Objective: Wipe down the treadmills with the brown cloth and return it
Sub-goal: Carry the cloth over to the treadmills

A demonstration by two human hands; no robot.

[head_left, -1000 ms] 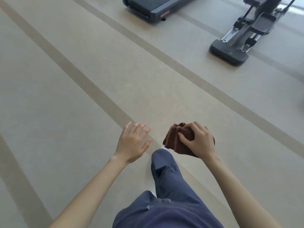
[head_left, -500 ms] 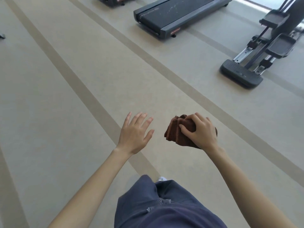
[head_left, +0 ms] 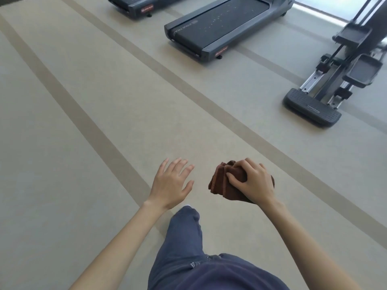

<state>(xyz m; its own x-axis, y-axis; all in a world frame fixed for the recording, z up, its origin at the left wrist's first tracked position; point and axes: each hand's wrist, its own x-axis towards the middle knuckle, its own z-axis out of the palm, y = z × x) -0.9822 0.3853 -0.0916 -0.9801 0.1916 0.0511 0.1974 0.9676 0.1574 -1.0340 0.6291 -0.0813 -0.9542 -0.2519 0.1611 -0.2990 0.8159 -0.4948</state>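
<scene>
The treadmills [head_left: 226, 28] loom nearer than a second ago as the right hand [head_left: 252, 182] grips the folded brown cloth [head_left: 222, 185], left hand [head_left: 170, 183] spread empty, so wiping looks imminent.

Right hand [head_left: 254, 184] grips brown cloth [head_left: 219, 186] (seemingly folded); left hand [head_left: 170, 185] spread.

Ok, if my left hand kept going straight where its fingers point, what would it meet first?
Nothing close. The left hand, open, points ahead over bare floor; farther on, the nearer treadmill lies roughly in that line, though depth is hard to judge.
</scene>
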